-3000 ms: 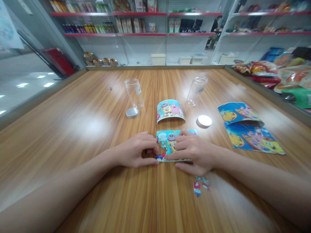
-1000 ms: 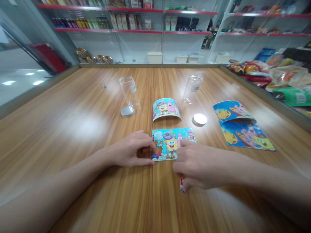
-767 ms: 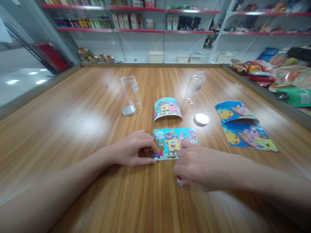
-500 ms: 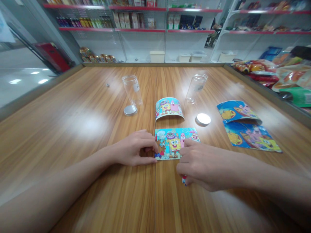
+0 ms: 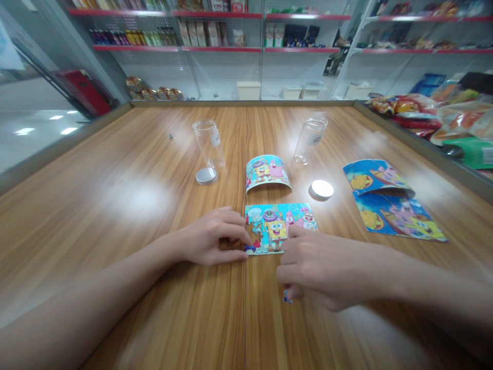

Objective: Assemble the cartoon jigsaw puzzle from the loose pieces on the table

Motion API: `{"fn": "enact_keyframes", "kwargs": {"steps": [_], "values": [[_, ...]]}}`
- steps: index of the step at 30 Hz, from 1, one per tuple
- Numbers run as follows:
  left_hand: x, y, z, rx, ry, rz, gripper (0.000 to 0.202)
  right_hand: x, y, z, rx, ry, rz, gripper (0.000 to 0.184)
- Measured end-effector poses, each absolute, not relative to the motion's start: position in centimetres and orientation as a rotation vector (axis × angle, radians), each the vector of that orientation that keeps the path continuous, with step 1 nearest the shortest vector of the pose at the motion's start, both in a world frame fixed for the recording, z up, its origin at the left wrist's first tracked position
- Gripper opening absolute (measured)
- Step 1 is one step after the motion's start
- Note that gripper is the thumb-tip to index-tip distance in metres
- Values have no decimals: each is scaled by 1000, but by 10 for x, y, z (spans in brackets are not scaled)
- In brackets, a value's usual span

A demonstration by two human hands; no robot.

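Note:
A flat cartoon jigsaw puzzle (image 5: 275,226) lies on the table, with bare wood showing through at its lower left. My left hand (image 5: 215,236) rests at its left edge, thumb and bent fingers pressed on the lower left corner. Just below the puzzle's right part, my right hand (image 5: 308,264) is closed with curled fingers. A small blue jigsaw piece (image 5: 287,297) pokes out from under those fingertips; the hand hides part of it and the puzzle's lower right. Behind the puzzle stands a curved card (image 5: 268,170) with a similar picture.
Two clear jars (image 5: 210,144) stand farther back, with silver lids (image 5: 206,176) near them. A blue cartoon puzzle (image 5: 400,216) and a bent blue card (image 5: 377,176) lie to the right. Snack packs (image 5: 416,110) sit beyond the raised right table edge.
My right hand has shifted slightly toward me and left, and the small piece under its fingers has moved with it. My left hand has stayed nearly still at the puzzle.

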State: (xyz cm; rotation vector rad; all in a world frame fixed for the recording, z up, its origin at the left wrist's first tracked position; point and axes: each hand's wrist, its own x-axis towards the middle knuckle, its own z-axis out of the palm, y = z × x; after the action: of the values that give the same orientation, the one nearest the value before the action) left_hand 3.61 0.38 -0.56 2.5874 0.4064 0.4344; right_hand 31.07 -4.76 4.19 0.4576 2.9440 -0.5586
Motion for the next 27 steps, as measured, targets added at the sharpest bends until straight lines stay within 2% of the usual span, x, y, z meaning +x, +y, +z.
{"fn": "enact_keyframes", "kwargs": {"steps": [4,9,21,27], "values": [[36,4,-5,2595,390,444,15,312,-47,46,459,2918,-522,11],[35,1,0,2545,426,463,25,310,-47,39,464,2929,-505,11],[37,0,0,2562,404,489,22,307,-42,39,469,3009,-440,15],[36,0,-2,2617,365,480,21,311,-28,28,722,3095,-271,16]]}}
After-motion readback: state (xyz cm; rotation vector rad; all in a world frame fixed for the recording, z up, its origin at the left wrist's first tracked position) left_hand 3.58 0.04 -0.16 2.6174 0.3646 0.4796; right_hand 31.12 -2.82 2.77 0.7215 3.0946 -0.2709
